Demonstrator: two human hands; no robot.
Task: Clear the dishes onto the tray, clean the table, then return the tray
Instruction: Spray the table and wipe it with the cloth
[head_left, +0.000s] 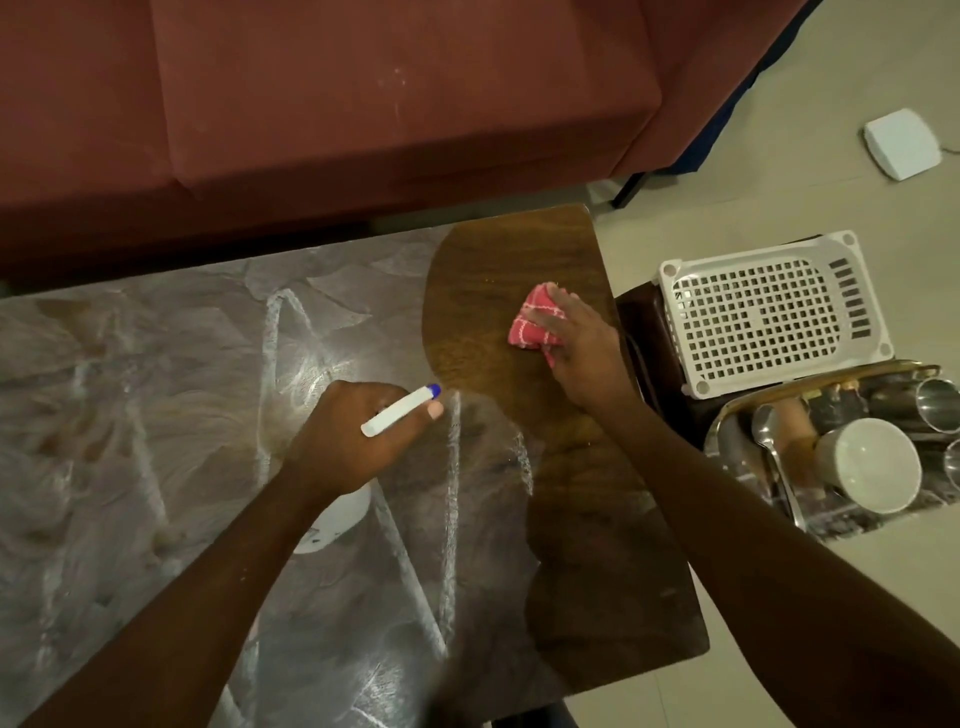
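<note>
My right hand (576, 338) presses a red checked cloth (532, 325) flat against the brown wooden end of the table (519, 249), fingers spread over it. My left hand (348, 441) grips a white spray bottle (340, 514) with a blue-tipped nozzle (400, 410), held above the grey patterned part of the table. To the right of the table, a metal tray (727, 421) holds a white mug (867, 465), a spoon (769, 441) and steel cups (935, 410).
A white perforated plastic basket (769, 312) lies on a dark stool beside the tray. A red sofa (337, 104) runs along the table's far side. A white box (901, 143) sits on the tiled floor at the upper right.
</note>
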